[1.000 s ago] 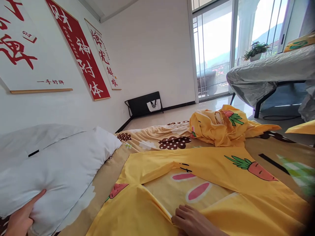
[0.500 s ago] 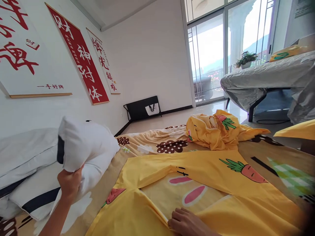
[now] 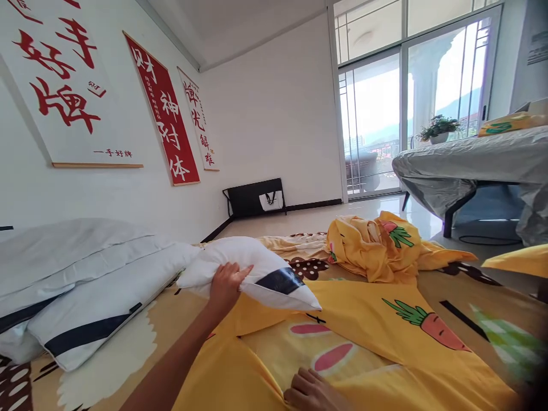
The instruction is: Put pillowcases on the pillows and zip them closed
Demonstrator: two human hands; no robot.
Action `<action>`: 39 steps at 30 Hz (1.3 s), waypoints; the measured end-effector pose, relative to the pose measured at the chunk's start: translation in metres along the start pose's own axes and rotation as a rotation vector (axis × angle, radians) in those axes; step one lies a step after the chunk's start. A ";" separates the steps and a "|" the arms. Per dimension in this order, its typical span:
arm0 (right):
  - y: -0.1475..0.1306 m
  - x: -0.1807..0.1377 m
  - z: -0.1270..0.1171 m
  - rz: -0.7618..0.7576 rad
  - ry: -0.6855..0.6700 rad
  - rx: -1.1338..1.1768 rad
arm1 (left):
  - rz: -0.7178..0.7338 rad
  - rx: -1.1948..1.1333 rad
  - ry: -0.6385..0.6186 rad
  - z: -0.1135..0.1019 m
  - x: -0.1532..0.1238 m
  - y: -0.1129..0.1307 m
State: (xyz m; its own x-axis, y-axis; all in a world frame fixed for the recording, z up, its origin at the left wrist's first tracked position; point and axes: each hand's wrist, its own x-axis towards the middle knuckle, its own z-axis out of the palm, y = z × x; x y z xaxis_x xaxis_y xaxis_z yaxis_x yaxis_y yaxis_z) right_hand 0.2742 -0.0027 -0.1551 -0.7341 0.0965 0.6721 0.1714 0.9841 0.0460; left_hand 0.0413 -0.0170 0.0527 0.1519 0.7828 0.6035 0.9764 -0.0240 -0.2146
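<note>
My left hand (image 3: 226,282) grips a white pillow (image 3: 240,254) with a navy stripe, its fingers pressed into the near side. The pillow's right corner lies over the far part of a yellow pillowcase (image 3: 359,297) printed with carrots and pink rabbit ears. The pillowcase is spread flat, and its slit gapes to show the paler inside. At the near edge of this slit, my right hand (image 3: 314,391) has its fingers curled over the fabric; its lower part is cut off by the frame.
More white pillows (image 3: 98,291) are stacked at the left. Crumpled yellow fabric (image 3: 372,245) lies at the back of the patterned blanket (image 3: 141,359). A table with a silvery cover (image 3: 471,154) stands at the right, and a black folded item (image 3: 248,198) leans by the wall.
My left hand has carried the white pillow rightward from beside the stack, over the pillowcase's far edge. My right hand stays at the slit. The view has tilted slightly upward and left.
</note>
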 end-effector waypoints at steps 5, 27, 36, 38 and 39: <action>-0.003 0.014 -0.046 0.102 0.206 0.056 | 0.171 0.033 -0.165 -0.003 0.027 0.046; 0.038 0.221 -0.045 0.478 -0.108 -0.396 | -0.158 -0.643 0.522 -0.003 -0.029 0.011; 0.063 0.297 -0.123 0.597 0.212 -0.207 | -0.513 -2.052 -0.073 0.071 -0.025 0.030; 0.057 0.308 -0.142 0.601 0.346 -0.178 | -0.543 -2.184 -0.100 0.091 -0.025 0.016; 0.053 0.311 -0.151 0.604 0.401 -0.175 | -0.560 -2.258 -0.098 0.099 -0.026 0.008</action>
State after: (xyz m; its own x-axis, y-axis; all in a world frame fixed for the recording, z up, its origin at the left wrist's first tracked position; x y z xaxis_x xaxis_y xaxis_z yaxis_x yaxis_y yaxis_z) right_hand 0.1548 0.0572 0.1680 -0.1888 0.5185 0.8340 0.5958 0.7356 -0.3224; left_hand 0.0303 0.0239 -0.0407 -0.0321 0.9703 0.2398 -0.5254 -0.2205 0.8218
